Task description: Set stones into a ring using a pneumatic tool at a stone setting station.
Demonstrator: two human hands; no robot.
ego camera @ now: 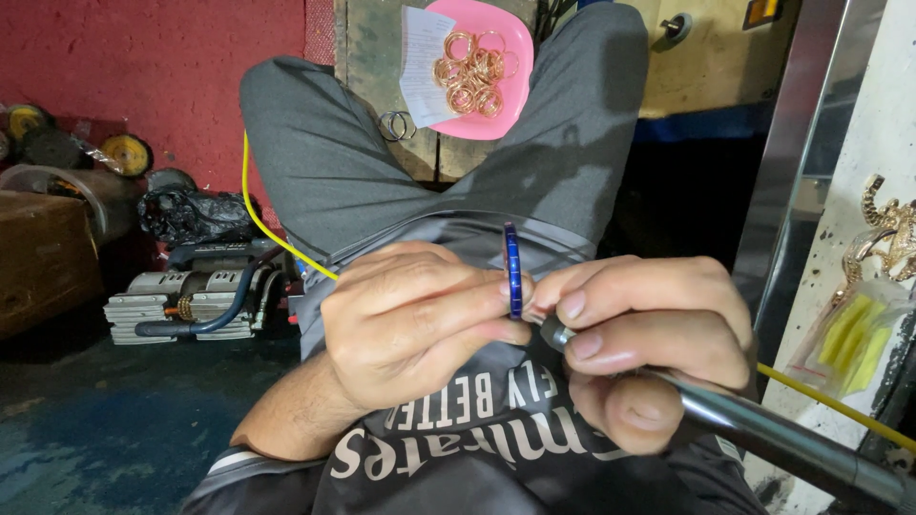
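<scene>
My left hand (410, 319) pinches a thin blue bangle (513, 269), held upright and edge-on above my lap. My right hand (649, 334) grips a grey metal rod-like tool (763, 429), its tip touching the lower part of the bangle. The two hands meet at the bangle. Beyond my knees a pink plate (515, 86) holds several gold-coloured bangles (472, 72) and a white paper slip (425, 62).
Two silver rings (396, 125) lie on the worn wooden block (367, 57) beside the plate. A yellow hose (253, 205) runs past my left leg. A small grey motor unit (191, 296) sits on the floor at left. Plastic bags with gold ornaments (873, 296) hang at right.
</scene>
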